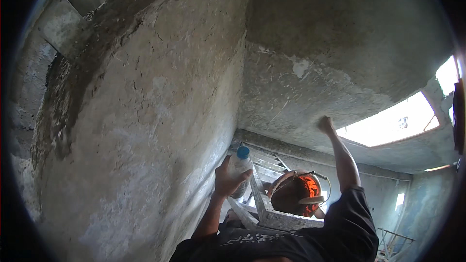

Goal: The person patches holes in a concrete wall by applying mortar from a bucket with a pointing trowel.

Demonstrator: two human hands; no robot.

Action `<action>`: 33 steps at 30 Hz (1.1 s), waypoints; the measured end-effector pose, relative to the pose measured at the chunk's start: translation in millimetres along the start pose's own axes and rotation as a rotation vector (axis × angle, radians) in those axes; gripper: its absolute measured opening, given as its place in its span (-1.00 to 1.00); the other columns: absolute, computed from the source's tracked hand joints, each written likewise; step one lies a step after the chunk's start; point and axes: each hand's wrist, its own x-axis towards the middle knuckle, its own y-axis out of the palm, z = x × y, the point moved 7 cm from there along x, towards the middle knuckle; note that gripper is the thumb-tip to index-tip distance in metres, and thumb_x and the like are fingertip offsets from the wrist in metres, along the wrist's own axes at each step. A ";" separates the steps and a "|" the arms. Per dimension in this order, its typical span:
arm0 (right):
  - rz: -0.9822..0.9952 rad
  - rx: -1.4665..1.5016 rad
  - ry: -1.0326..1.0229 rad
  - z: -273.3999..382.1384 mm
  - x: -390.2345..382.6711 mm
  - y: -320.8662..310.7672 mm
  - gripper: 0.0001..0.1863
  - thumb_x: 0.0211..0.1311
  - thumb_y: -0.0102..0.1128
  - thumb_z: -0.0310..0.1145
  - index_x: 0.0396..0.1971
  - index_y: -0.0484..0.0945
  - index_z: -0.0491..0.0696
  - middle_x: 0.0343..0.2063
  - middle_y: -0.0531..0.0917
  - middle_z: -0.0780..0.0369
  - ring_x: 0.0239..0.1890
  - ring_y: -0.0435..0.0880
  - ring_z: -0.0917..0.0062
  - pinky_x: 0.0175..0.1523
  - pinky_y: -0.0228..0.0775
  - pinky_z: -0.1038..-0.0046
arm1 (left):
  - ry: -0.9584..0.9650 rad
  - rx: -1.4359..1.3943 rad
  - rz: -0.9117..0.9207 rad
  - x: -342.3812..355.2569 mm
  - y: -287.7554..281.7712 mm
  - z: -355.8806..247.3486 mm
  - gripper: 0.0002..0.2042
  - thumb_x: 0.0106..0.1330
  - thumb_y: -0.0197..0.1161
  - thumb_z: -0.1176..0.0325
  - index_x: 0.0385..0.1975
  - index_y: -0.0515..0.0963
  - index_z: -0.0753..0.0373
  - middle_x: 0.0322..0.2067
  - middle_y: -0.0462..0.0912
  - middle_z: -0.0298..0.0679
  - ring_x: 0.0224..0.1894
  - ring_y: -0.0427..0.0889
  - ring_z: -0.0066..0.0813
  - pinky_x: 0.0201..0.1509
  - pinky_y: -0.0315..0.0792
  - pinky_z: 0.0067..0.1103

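My left hand (228,180) is wrapped round a clear plastic bottle (239,167) with a blue cap. The bottle stands roughly upright, close to the rough plastered wall on the left. My right arm is stretched out and raised, and my right hand (326,124) is in front of the grey wall, near the lower left corner of a bright window opening. Blur smears its fingers, and no held object can be made out there. Between my arms an orange bucket (310,191), crusted with mortar, rests by a metal frame. A round-ended pale tool (311,200) lies across its mouth.
The mortar-stained metal frame (291,221) and ladder-like slats (267,161) stand below my hands. Darker, wet-looking mortar (92,43) covers part of the left wall. The window opening (393,121) is at right, with thin metal framework (395,242) far below it.
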 end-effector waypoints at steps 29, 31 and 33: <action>-1.461 -0.681 -1.100 351.4 -45.7 -479.5 -0.51 -0.11 0.15 -0.43 -0.04 0.54 -0.06 0.10 0.48 0.21 0.22 0.37 0.31 0.23 0.32 0.36 | -0.007 0.008 -0.058 12.6 -5.5 40.3 -0.50 -0.04 0.48 0.12 -0.15 0.51 0.26 -0.30 0.67 -0.15 -0.24 0.68 -0.36 -0.11 0.52 -0.46; -1.519 -0.444 -0.964 354.6 -46.7 -511.0 -0.52 -0.07 0.13 -0.45 -0.02 0.53 -0.05 0.10 0.48 0.23 0.22 0.36 0.32 0.25 0.30 0.35 | -0.029 0.013 -0.042 12.0 -3.2 36.0 -0.50 -0.06 0.48 0.12 -0.16 0.51 0.26 -0.30 0.67 -0.15 -0.23 0.68 -0.37 -0.10 0.51 -0.46; -1.561 -0.431 -0.953 361.9 -40.4 -507.3 -0.54 -0.05 0.11 -0.45 -0.03 0.53 -0.05 0.10 0.48 0.24 0.23 0.36 0.32 0.25 0.30 0.35 | -0.027 0.014 -0.057 9.2 -3.4 37.3 -0.49 -0.06 0.48 0.12 -0.17 0.51 0.28 -0.31 0.67 -0.17 -0.25 0.67 -0.40 -0.12 0.52 -0.47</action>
